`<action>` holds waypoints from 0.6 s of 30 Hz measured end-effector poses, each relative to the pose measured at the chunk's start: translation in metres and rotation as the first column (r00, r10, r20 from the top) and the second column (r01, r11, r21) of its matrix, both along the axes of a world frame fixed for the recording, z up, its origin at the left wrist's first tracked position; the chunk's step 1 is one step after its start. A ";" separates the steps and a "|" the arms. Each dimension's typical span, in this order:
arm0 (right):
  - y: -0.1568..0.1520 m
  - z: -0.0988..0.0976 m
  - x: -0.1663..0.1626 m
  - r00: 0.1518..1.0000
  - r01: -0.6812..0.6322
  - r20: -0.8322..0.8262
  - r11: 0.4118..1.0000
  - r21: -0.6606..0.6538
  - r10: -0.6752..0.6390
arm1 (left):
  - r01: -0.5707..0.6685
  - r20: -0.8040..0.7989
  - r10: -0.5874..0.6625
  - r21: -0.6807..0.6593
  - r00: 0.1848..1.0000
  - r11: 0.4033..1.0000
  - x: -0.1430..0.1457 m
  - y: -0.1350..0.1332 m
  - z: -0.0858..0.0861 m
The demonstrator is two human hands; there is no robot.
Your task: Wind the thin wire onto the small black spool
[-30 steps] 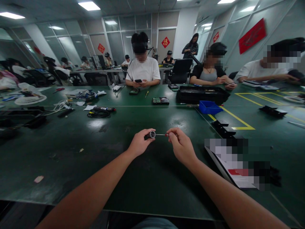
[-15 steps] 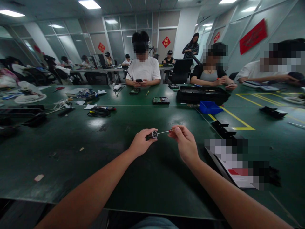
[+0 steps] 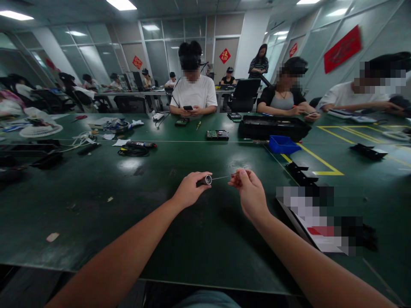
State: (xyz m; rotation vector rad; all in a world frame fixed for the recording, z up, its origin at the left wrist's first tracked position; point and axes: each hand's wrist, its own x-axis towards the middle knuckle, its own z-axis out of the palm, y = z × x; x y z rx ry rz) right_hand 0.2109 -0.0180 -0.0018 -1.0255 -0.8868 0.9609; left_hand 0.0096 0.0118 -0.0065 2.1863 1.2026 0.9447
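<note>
Between thumb and fingers, my left hand (image 3: 189, 190) grips a small dark cylinder (image 3: 208, 180) whose round, pale-rimmed end faces right and toward me. My right hand (image 3: 252, 192) is closed on a thin screwdriver (image 3: 221, 177); its handle is mostly hidden by the fingers. The slim metal shaft runs left to the cylinder's round end, and its tip appears to be at or inside that end. How deep it sits I cannot tell. Both hands are held above the green table (image 3: 192, 239).
At right lie a partly blurred white sheet (image 3: 324, 239) and black plastic parts (image 3: 302, 173). Farther back are a blue bin (image 3: 284, 144), a long black casing (image 3: 274, 127), a circuit-board device (image 3: 217, 135) and coiled black cable (image 3: 133, 149). Several people sit around the room.
The fingers of my right hand have shifted slightly on the screwdriver handle. The cylinder and my left hand stay almost where they were.
</note>
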 end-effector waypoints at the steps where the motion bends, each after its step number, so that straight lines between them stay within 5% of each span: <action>1: -0.001 0.000 0.000 0.999 0.010 0.045 1.000 0.015 -0.010 | 0.003 -0.002 -0.003 0.006 1.000 1.000 0.000 0.000 0.000; 18: -0.009 0.008 0.004 0.833 -0.022 0.552 0.995 0.100 -0.037 | 0.092 -0.147 -0.071 0.138 0.987 0.986 -0.002 0.004 -0.003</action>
